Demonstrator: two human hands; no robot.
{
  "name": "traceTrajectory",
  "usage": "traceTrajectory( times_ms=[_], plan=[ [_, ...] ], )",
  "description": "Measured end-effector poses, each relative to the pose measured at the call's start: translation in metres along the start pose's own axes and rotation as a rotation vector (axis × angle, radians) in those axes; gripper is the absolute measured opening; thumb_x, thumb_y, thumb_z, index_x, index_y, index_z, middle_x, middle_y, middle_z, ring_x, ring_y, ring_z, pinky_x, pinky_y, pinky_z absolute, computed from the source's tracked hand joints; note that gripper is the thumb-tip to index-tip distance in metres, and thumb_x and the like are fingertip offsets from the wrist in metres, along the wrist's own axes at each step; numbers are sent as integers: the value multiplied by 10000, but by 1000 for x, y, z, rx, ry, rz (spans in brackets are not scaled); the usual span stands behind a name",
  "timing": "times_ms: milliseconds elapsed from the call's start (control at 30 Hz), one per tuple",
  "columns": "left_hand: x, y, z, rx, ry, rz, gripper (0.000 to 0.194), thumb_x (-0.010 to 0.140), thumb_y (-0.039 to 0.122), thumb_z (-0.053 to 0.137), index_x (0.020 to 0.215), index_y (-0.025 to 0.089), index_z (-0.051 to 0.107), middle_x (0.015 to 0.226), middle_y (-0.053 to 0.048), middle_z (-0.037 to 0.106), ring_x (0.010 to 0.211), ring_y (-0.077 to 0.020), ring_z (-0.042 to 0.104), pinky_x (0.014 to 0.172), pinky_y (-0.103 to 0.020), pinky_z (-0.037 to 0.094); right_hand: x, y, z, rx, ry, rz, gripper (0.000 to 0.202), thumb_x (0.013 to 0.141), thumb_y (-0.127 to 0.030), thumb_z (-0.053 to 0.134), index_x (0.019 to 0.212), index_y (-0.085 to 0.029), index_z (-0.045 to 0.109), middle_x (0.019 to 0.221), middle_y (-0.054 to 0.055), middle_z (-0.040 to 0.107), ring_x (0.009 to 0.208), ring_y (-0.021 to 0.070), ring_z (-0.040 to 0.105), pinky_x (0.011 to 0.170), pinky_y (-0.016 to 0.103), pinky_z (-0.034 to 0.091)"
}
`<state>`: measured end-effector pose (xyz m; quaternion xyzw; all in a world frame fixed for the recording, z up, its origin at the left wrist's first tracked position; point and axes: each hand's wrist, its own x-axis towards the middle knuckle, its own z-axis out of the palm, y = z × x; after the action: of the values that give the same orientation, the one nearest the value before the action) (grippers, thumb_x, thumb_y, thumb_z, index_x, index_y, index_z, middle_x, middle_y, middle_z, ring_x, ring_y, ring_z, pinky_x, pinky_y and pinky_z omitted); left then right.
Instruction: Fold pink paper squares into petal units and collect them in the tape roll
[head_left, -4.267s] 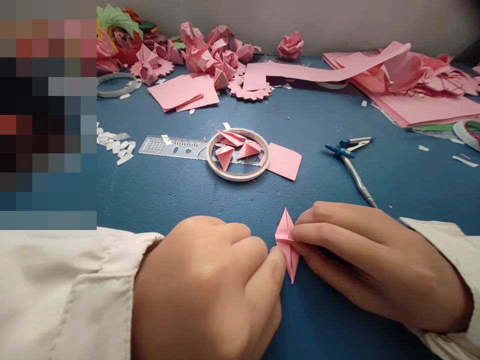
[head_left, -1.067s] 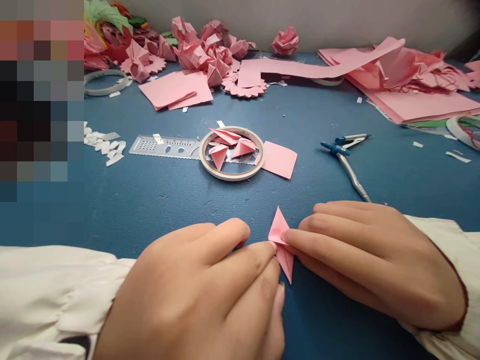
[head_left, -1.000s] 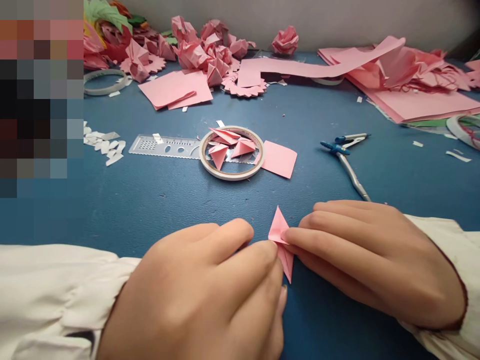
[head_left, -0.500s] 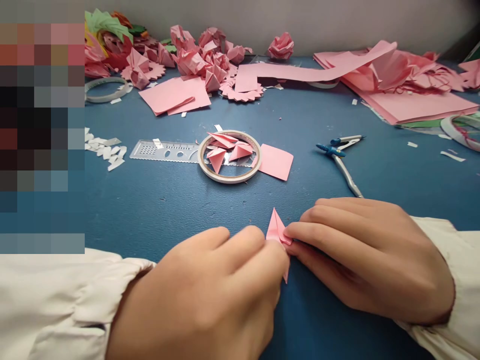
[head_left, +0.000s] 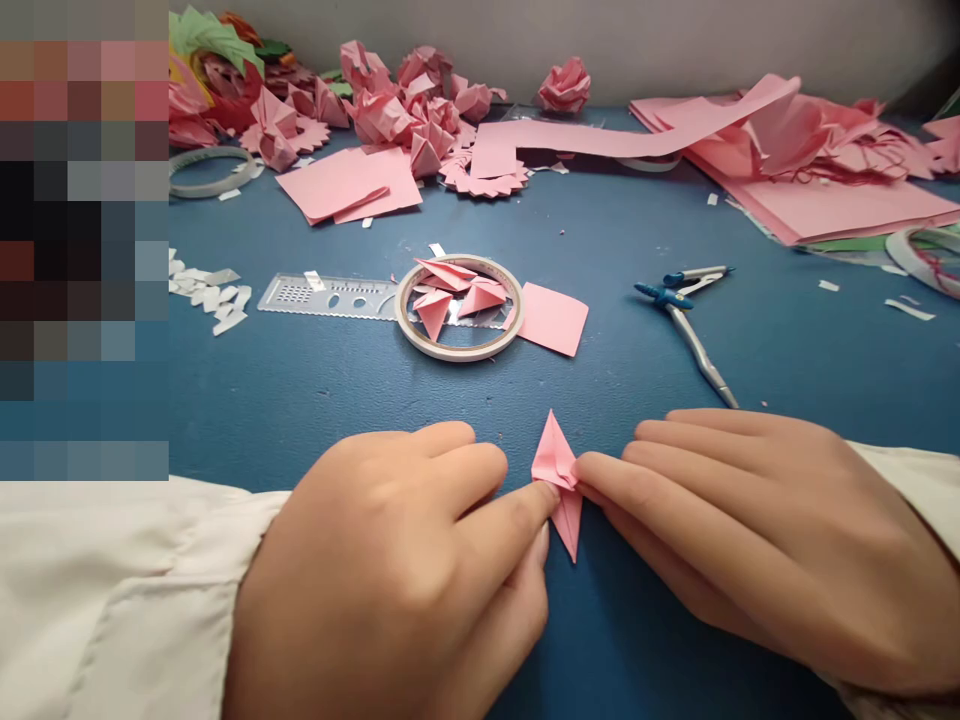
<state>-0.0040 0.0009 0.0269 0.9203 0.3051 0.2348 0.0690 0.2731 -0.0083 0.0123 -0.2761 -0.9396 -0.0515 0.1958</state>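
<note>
A small piece of pink folded paper (head_left: 556,458), shaped like a narrow diamond, is held between my two hands just above or on the blue table. My left hand (head_left: 420,540) presses its index fingertip on the paper's middle, with the thumb just below and the other fingers curled. From the other side, my right hand (head_left: 742,520) pinches the paper's right corner between index finger and thumb. Beyond my hands, a roll of white tape (head_left: 459,353) lies flat, ringing several pink folded pieces (head_left: 484,297).
A clear plastic ruler (head_left: 322,297) runs under the tape, beside a pink paper square (head_left: 553,318). To the right lies a compass (head_left: 686,320). White scraps (head_left: 217,295) sit left; crumpled pink paper shapes (head_left: 382,110) and pink sheets (head_left: 862,205) line the back.
My left hand has shifted left and its index finger has straightened, uncovering the paper's lower point. My right hand has moved slightly right and down, still pinching the corner.
</note>
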Motion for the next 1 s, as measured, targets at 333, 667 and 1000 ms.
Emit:
traceTrajectory(
  times_ms=[333,667,1000],
  plan=[
    [1,-2,-7,-34,0,29,514,1189,96,468,759,221,722,667,24,705,539,-197,638,520,-444,466,6,4,3,10,39,-29,138,1151,-85,620,1264,-122,690,792,-5,659,696,188,577,656,380,531],
    [3,-11,-3,11,-46,19,409,1141,40,506,1001,147,875,719,17,708,596,-202,625,527,-411,443,7,6,0,26,10,-45,199,1099,-56,664,1287,-114,696,771,-20,643,678,183,542,603,378,484],
    [20,-21,-8,82,-78,259,497,1215,17,413,929,99,811,704,7,617,602,-194,480,512,-395,395,9,9,2,0,9,-63,128,1182,-99,585,1228,-114,703,780,-5,666,720,199,567,647,397,484]
  ],
)
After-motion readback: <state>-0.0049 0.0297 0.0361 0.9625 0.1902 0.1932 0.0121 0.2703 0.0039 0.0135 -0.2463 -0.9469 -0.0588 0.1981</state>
